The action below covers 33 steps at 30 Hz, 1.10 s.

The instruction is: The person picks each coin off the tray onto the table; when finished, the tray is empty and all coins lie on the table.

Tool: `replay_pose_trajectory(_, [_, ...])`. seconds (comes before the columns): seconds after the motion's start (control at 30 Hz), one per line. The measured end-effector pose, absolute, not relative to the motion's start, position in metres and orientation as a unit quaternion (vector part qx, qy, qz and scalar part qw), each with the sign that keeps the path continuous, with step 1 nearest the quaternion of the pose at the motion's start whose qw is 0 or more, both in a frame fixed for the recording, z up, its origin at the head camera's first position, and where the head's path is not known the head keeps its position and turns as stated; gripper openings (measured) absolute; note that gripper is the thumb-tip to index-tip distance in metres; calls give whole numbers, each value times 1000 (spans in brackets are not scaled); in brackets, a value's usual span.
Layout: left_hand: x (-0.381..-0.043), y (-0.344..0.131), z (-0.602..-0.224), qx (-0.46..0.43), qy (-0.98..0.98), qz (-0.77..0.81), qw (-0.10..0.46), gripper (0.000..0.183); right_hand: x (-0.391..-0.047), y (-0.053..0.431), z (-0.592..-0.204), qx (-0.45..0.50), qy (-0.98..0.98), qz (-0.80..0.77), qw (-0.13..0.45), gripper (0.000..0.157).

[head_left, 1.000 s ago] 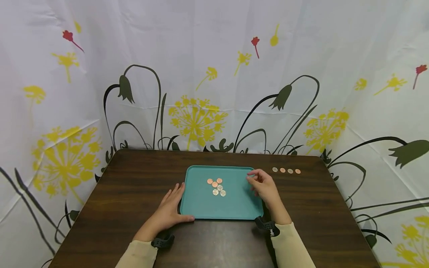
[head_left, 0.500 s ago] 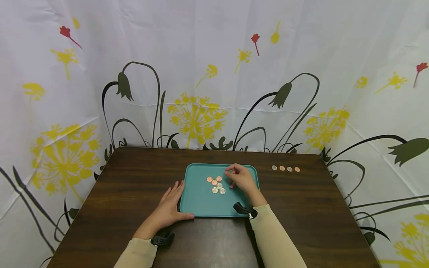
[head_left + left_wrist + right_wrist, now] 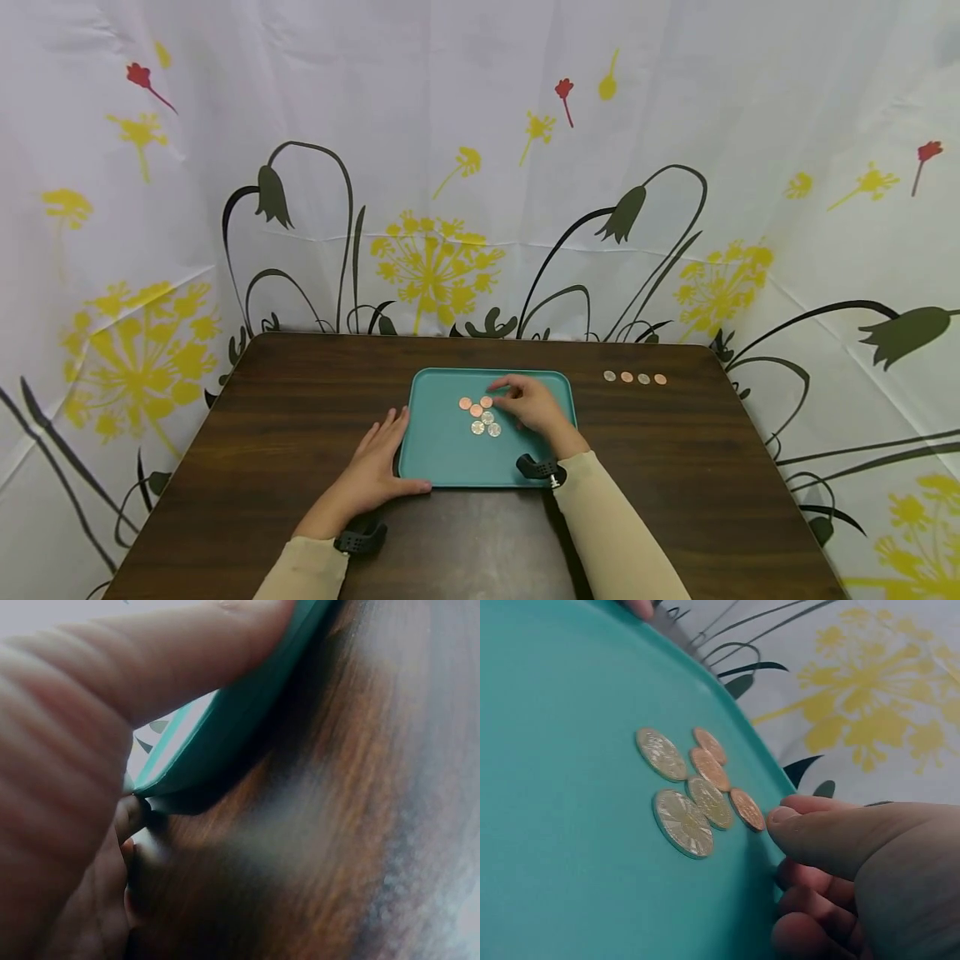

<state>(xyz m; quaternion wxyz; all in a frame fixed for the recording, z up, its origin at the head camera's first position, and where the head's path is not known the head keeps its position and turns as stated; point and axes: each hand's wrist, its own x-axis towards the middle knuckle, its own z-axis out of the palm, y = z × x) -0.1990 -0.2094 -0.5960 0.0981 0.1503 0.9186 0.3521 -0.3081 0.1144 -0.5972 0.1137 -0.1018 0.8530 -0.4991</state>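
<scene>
White cloth (image 3: 510, 167) w/ yellow, red & dk green printed flowers (image 3: 442, 267) hangs behind a dk brown wood-grain surface (image 3: 300, 400). On it sits a teal tray (image 3: 442, 458), rectangular w/ rounded corners & low raised rim. 6 coins (image 3: 709, 801) lie flat in the tray, nr its middle: 3 coppers (image 3: 709, 769), 3 silvers (image 3: 682, 823). Layout approx an X: 2 coppers at far ends, 1 copper & 1 silver mid, 2 silvers at near ends, all close together. Coppers are orange-brown w/ a slight shine; silvers are pale, look a bit bigger, w/ raised relief catching light. Designs too blurry to ID.

R hand (image 3: 528, 406) is over the tray, thumb & index tips right at the far-R copper (image 3: 746, 808), other fingers curled in. Can't tell if its grip pinches that coin or is only beside it. L hand (image 3: 378, 462) has a loose, spread grip: thumb on the tray's near edge by the L corner, fingers along the L side.

R of tray, toward the surface's far edge, a row (image 3: 627, 377) of 4 more coins: silver, copper, silver, copper, L to R, small gaps btwn. Black straps (image 3: 360, 540) on both wrists, beige sleeves (image 3: 626, 521).
</scene>
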Motion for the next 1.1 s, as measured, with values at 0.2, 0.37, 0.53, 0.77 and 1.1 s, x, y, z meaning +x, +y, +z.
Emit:
replay_pose_trajectory(0.2, [-199,-209,-595,153,919,350,94,138,-309,111,-596,-136,878,-447,107,24])
replay_pose_trajectory(0.37, [-200,-210,-596,151,919,349,104,138,-307,109,-594,-146,886,-428,98,20])
replay_pose_trajectory(0.53, [-200,-210,-596,153,918,352,100,138,-307,109,-593,-143,889,-423,103,14])
replay_pose_trajectory(0.77, [-199,-209,-596,154,918,353,96,138,-310,112,-592,-131,877,-444,126,9])
replay_pose_trajectory(1.1, [-200,-210,-597,147,916,358,111,139,-309,120,-597,-93,811,-562,135,12])
